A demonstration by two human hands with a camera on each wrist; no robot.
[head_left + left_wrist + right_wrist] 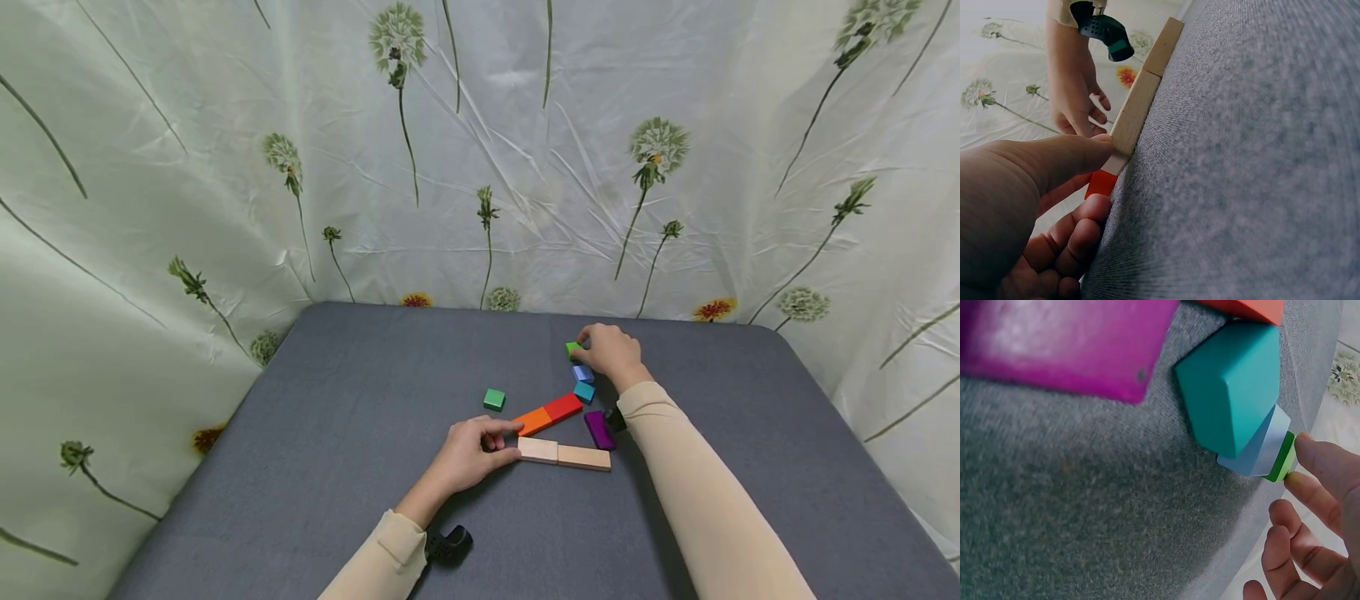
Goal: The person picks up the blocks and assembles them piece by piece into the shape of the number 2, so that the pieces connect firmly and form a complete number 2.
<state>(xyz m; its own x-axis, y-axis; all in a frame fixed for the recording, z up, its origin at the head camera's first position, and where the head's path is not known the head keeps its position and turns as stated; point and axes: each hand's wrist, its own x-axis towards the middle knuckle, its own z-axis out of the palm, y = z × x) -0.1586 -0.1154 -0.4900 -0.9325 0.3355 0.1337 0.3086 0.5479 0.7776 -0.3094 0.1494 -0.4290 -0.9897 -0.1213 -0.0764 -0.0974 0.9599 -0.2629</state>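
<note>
In the head view my left hand (468,454) lies at the left ends of two block rows. Its straight thumb touches the end of a plain wooden block (538,451), and its index fingertip rests at the end of an orange block (535,422); the other fingers are bent. My right hand (611,352) pinches a light green block (572,350) between thumb and index finger at the far end of a line. Nearer in that line are a light blue block (582,374) and a teal block (584,392). A red block (562,407) adjoins the orange one.
A second wooden block (585,459) continues the plain row. At its right end lies a purple block (599,430), beside my right wrist. A darker green block (494,399) stands apart on the grey table (360,400). Flower-patterned fabric (450,167) hangs behind.
</note>
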